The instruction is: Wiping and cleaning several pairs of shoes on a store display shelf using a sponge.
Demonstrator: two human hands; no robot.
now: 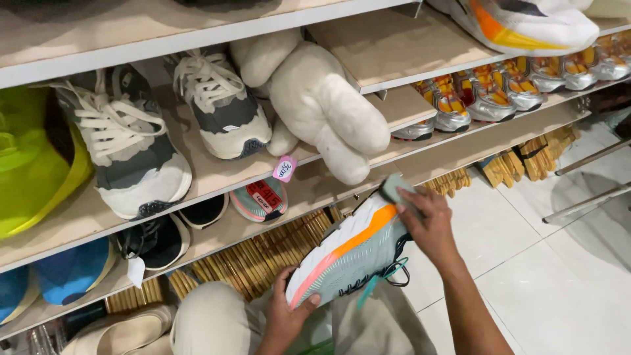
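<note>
Below, shelves (217,177) holding sneakers (125,141), hands gripping shoe (348,253)

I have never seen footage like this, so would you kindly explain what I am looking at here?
This is one picture from a camera worn on a person's head, looking down at their own bare hands in front of shoe shelves. The left hand holds a white sneaker with an orange stripe by its toe; the right hand grips its heel end. On the wooden shelves stand grey-and-white sneakers, a cream plush toy and a row of silver shoes. A pink price tag hangs at the shelf edge. The floor is white tile.
</note>
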